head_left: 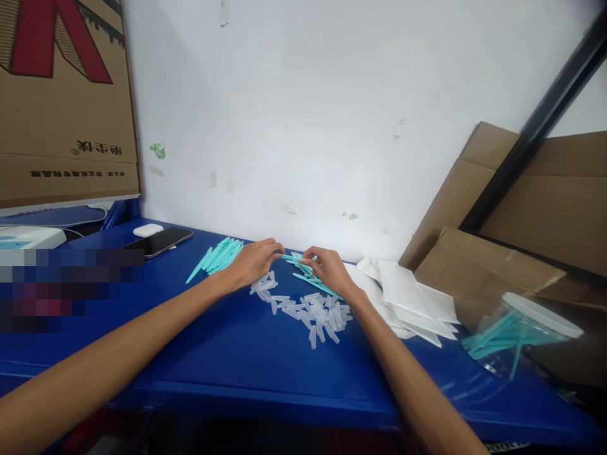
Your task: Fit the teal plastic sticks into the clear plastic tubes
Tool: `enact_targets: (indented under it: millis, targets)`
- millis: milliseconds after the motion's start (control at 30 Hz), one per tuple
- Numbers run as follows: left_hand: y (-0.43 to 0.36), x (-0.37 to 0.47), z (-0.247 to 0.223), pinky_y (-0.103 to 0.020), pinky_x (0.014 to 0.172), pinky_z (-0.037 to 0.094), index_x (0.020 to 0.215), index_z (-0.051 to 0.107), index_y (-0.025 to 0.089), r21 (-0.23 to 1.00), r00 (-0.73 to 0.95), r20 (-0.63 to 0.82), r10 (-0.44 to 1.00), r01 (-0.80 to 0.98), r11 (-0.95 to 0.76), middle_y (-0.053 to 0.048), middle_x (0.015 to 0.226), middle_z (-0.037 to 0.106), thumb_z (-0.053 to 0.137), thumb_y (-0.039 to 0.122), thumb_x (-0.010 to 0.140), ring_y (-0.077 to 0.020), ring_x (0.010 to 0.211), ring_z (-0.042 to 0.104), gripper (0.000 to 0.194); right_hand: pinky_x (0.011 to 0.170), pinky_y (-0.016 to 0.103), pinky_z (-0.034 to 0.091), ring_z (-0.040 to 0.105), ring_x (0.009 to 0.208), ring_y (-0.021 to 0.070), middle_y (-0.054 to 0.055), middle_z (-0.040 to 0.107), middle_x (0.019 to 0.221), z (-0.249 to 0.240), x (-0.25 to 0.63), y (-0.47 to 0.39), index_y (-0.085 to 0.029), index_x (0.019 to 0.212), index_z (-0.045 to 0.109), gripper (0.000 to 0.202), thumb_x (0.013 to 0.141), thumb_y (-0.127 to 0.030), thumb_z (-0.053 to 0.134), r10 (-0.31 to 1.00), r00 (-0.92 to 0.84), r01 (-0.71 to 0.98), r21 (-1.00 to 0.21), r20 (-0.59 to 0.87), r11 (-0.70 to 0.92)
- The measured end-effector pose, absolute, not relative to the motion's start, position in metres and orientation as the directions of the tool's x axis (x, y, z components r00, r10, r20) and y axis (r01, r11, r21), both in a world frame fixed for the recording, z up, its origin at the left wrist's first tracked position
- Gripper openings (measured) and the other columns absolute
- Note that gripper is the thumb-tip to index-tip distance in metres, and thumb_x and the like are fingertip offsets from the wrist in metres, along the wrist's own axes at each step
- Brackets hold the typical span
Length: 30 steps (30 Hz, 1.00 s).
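Note:
My left hand (258, 260) pinches one end of a slim teal stick (291, 257), which looks like an eyebrow razor. The fingers of my right hand (331, 270) close on its other end. Beside my left hand lies a bundle of similar teal sticks (222, 256), roughly lined up. More loose teal sticks (315, 282) lie under and beside my right hand, partly hidden by it. Nearer to me, small translucent caps (327, 313) are scattered in a loose heap, with a few more by my left wrist. The held stick's ends are hidden by my fingers.
White packets (412, 294) are stacked right of my right hand. A clear tub with a white lid (516, 335) holds more teal sticks, lying tilted at the right. A phone (164, 241) and white case (148, 230) lie left. Cardboard (484, 259) leans against the wall.

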<state>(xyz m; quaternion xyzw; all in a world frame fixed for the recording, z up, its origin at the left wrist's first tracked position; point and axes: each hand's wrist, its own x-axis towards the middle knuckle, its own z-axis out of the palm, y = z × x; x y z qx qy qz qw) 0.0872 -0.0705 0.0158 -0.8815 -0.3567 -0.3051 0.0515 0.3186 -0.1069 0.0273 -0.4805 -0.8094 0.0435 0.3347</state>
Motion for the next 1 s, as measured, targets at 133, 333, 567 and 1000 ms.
enact_targets:
  millis: [133, 333, 567, 1000]
  targets:
    - [-0.077, 0.088, 0.026, -0.029, 0.07, 0.043, 0.103, 0.061, 0.021, 0.209, 0.512, 0.639, 0.574, 0.603, -0.77, -0.005, 0.101, 0.066, 0.04, 0.027, 0.096, -0.0188, 0.085, 0.062, 0.023, 0.058, 0.025, 0.043, 0.056, 0.05, 0.0104, 0.0, 0.067, 0.082, 0.035, 0.314, -0.108, -0.021, 0.086, 0.064, 0.029, 0.089, -0.049, 0.055, 0.779, -0.234, 0.646, -0.505, 0.582, 0.572]
    - [-0.091, 0.098, 0.029, -0.026, 0.062, 0.043, 0.105, 0.058, 0.021, 0.343, 0.517, 0.621, 0.59, 0.497, -0.797, -0.002, 0.086, 0.068, 0.045, 0.034, 0.095, -0.0153, 0.069, 0.062, 0.021, 0.041, 0.021, 0.035, 0.054, 0.05, 0.0092, 0.003, 0.064, 0.083, 0.038, 0.305, -0.105, -0.019, 0.094, 0.062, 0.041, 0.083, -0.058, 0.058, 0.819, -0.075, 0.33, -0.761, 0.568, 0.558]
    - [-0.098, 0.103, 0.035, -0.027, 0.062, 0.042, 0.107, 0.06, 0.021, 0.241, 0.527, 0.626, 0.575, 0.571, -0.785, -0.001, 0.077, 0.068, 0.034, 0.035, 0.099, -0.0157, 0.064, 0.06, 0.03, 0.04, 0.019, 0.039, 0.059, 0.055, 0.0099, 0.006, 0.065, 0.093, 0.033, 0.299, -0.104, -0.018, 0.092, 0.062, 0.045, 0.086, -0.061, 0.051, 0.848, -0.201, 0.273, -0.803, 0.491, 0.53]
    - [-0.081, 0.081, 0.022, -0.04, 0.071, 0.051, 0.096, 0.07, 0.008, -0.066, 0.213, 0.278, 0.937, 0.977, -0.202, -0.028, 0.101, 0.065, 0.056, 0.017, 0.077, -0.0371, 0.097, 0.061, 0.025, 0.059, 0.026, 0.035, 0.062, 0.068, 0.0199, 0.004, 0.067, 0.071, 0.027, 0.343, -0.092, -0.023, 0.094, 0.061, 0.042, 0.097, -0.056, 0.036, 0.857, -0.119, 0.955, -0.179, 0.501, 0.237]
